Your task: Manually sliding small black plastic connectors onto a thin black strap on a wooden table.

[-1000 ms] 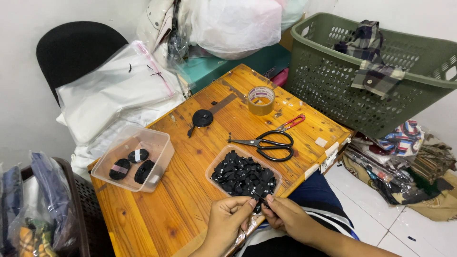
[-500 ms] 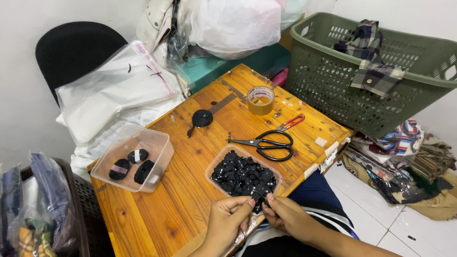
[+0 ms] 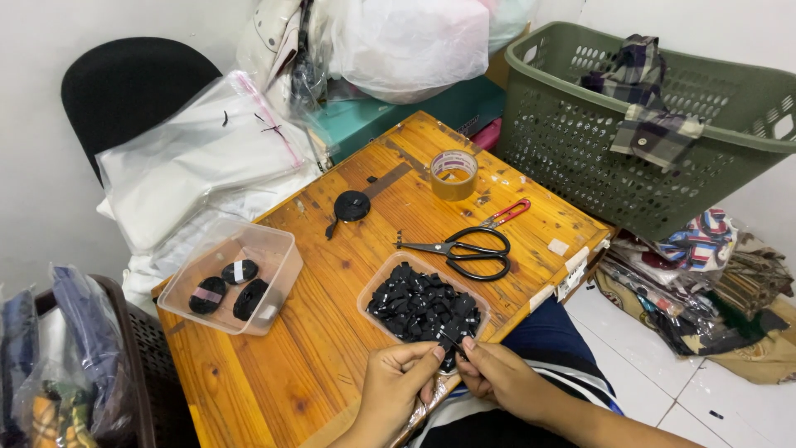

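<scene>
Pinching small flat black tag, both hands.

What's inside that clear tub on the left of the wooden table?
The clear tub holds three black rolls with pale bands. Whether anything lies beneath them is hidden.

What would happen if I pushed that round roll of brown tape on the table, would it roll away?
Probably not. The tape roll lies flat on its side on the wooden table, so a push would likely slide it. Stood on its edge, it could well roll. It looks like a hollow ring, so it is probably light and stiff to lift.
</scene>
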